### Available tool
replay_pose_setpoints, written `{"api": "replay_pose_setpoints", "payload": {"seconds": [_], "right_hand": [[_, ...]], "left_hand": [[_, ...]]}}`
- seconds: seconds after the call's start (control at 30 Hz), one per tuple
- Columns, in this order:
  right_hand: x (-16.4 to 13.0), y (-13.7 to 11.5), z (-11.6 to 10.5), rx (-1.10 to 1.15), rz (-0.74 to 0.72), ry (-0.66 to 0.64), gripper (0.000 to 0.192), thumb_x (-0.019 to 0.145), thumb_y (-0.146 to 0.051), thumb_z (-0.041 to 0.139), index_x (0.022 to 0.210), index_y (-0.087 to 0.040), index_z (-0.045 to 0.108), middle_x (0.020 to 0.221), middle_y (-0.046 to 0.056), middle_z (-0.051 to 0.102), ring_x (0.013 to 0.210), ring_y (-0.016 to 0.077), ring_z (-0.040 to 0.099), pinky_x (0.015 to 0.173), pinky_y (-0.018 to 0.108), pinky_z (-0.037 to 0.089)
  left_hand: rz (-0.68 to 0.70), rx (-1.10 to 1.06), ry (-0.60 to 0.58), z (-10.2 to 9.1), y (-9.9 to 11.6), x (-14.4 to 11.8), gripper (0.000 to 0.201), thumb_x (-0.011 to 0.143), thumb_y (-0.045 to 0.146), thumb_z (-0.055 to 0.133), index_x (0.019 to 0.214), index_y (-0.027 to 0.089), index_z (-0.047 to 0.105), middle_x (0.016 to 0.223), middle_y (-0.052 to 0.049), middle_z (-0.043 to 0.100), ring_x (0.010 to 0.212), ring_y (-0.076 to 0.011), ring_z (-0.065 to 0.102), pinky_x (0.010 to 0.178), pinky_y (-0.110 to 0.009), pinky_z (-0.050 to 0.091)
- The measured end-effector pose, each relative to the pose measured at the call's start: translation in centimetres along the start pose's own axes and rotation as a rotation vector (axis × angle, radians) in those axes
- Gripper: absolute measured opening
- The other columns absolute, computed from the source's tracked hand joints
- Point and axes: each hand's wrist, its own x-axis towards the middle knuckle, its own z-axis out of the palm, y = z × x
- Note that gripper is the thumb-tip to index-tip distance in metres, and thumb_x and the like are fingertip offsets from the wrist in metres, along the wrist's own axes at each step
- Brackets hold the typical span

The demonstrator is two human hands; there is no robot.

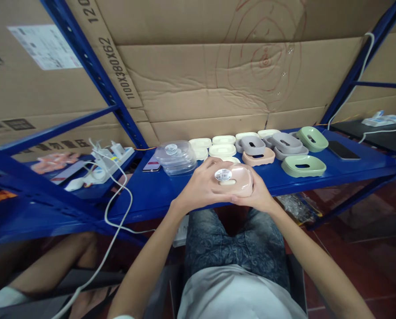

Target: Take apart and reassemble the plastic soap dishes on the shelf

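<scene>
Pink soap dish (241,180) between left hand (199,186) and right hand (259,195) (above the blue shelf (158,195))

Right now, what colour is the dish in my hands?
Pale pink dish, with a clear lid on top; the head view shows it.

Dim, even indoor light, soft shadows, slight blur, strong bending at the edges.

The pink soap box (239,180) is half hidden by the left hand (202,186) and the right hand (259,195); its underside cannot be seen. The print on its round sticker (223,175) is too small to read. Far left, the carton label (45,46) is blurred.
</scene>
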Motion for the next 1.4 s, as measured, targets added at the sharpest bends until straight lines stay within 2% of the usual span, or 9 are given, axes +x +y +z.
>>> {"api": "replay_pose_setpoints", "payload": {"seconds": [0.13, 0.3, 0.47, 0.57, 0.73, 1.07, 1.23, 1.4], "right_hand": [[-0.1, -0.4, -0.1, 0.015, 0.015, -0.010, 0.089, 0.065, -0.051, 0.104, 0.139, -0.025, 0.062, 0.146, 0.013, 0.070, 0.137, 0.0374, 0.065, 0.118, 0.050, 0.053], [-0.1, -0.6, 0.2, 0.050, 0.024, 0.002, 0.089, 0.064, -0.053, 0.105, 0.137, -0.025, 0.062, 0.142, 0.013, 0.072, 0.133, 0.0367, 0.068, 0.116, 0.050, 0.054], [0.1, -0.3, -0.1, 0.065, 0.016, 0.060, 0.096, 0.061, -0.058, 0.105, 0.138, -0.024, 0.060, 0.141, 0.014, 0.072, 0.133, 0.0369, 0.067, 0.119, 0.052, 0.053], [0.1, -0.3, -0.6, 0.066, 0.009, 0.023, 0.095, 0.061, -0.054, 0.105, 0.139, -0.023, 0.060, 0.142, 0.014, 0.071, 0.134, 0.0375, 0.067, 0.119, 0.052, 0.053], [0.2, -0.6, -1.0, 0.071, 0.022, -0.037, 0.095, 0.063, -0.052, 0.105, 0.142, -0.022, 0.061, 0.146, 0.015, 0.070, 0.136, 0.0385, 0.066, 0.121, 0.053, 0.052], [0.2, -0.8, -0.8, 0.080, 0.032, -0.092, 0.096, 0.063, -0.049, 0.106, 0.145, -0.025, 0.063, 0.149, 0.012, 0.071, 0.138, 0.0373, 0.067, 0.121, 0.053, 0.053], [0.2, -1.2, -1.0, 0.111, 0.061, -0.085, 0.095, 0.061, -0.052, 0.106, 0.142, -0.025, 0.065, 0.144, 0.012, 0.073, 0.134, 0.0371, 0.069, 0.116, 0.052, 0.056], [0.3, -1.6, -1.1, 0.117, 0.039, -0.099, 0.096, 0.060, -0.049, 0.107, 0.142, -0.024, 0.064, 0.144, 0.012, 0.073, 0.134, 0.0359, 0.069, 0.117, 0.049, 0.056]], "left_hand": [[0.023, -0.034, 0.033, -0.1, -0.3, 0.1, 0.078, 0.075, 0.060, 0.098, 0.139, 0.025, 0.070, 0.133, -0.011, 0.070, 0.125, -0.0313, 0.069, 0.112, -0.048, 0.055], [-0.016, -0.053, 0.036, -0.2, -0.4, -0.3, 0.079, 0.075, 0.064, 0.097, 0.139, 0.027, 0.071, 0.134, -0.010, 0.071, 0.125, -0.0322, 0.070, 0.112, -0.049, 0.055], [-0.033, -0.036, 0.031, 0.0, -0.7, -0.9, 0.094, 0.072, 0.067, 0.098, 0.151, 0.027, 0.066, 0.140, -0.013, 0.068, 0.131, -0.0350, 0.067, 0.117, -0.052, 0.054], [-0.043, -0.022, 0.003, 0.0, -0.6, -1.1, 0.096, 0.074, 0.066, 0.098, 0.155, 0.028, 0.063, 0.143, -0.013, 0.066, 0.134, -0.0357, 0.065, 0.120, -0.053, 0.052], [-0.020, 0.053, -0.113, -0.3, -0.1, -1.1, 0.094, 0.082, 0.049, 0.096, 0.163, 0.029, 0.053, 0.153, -0.014, 0.056, 0.145, -0.0363, 0.059, 0.125, -0.054, 0.050], [0.009, 0.164, -0.157, -0.3, 1.4, -1.5, 0.088, 0.083, 0.026, 0.088, 0.163, 0.029, 0.050, 0.154, -0.016, 0.049, 0.145, -0.0360, 0.058, 0.122, -0.054, 0.053], [0.016, 0.158, -0.135, -0.4, 1.0, -1.4, 0.097, 0.079, 0.033, 0.095, 0.164, 0.033, 0.048, 0.152, -0.015, 0.051, 0.142, -0.0379, 0.060, 0.119, -0.055, 0.056], [0.024, 0.126, -0.096, -0.5, 0.4, -1.4, 0.104, 0.072, 0.046, 0.102, 0.162, 0.031, 0.051, 0.148, -0.015, 0.056, 0.140, -0.0395, 0.061, 0.119, -0.058, 0.055]]}}
